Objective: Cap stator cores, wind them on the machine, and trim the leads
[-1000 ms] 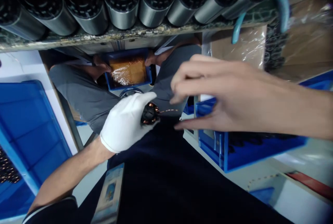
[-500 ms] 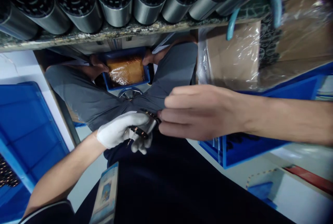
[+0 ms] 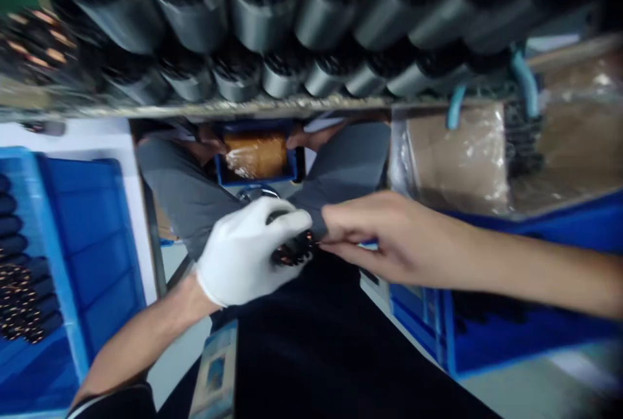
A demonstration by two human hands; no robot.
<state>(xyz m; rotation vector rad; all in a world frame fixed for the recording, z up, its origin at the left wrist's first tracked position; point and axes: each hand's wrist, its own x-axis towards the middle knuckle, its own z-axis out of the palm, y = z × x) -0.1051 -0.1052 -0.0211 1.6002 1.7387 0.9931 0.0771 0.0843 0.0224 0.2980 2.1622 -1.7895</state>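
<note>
My left hand [image 3: 238, 257], in a white glove, is wrapped around a dark round part with copper-coloured ends [image 3: 294, 251] above my lap. The glove's thumb lies over its top, and the fingers hide much of its body. Bare, my right hand [image 3: 389, 234] comes in from the right, with thumb and forefinger pinched together at the part's right edge. Whatever is between those fingertips is too small and blurred to make out.
Rows of silver cylinders with black ends [image 3: 285, 75] stand along the bench edge [image 3: 233, 107] ahead. A blue bin [image 3: 97, 224] at left holds black copper-tipped parts [image 3: 22, 296]. On the right are a plastic-wrapped carton [image 3: 452, 153] and another blue bin [image 3: 516, 354].
My gloved hand has rolled over, its back now facing up around the part. My right hand has turned from a closed fist into a pinch at the part's edge. The whole view has shifted.
</note>
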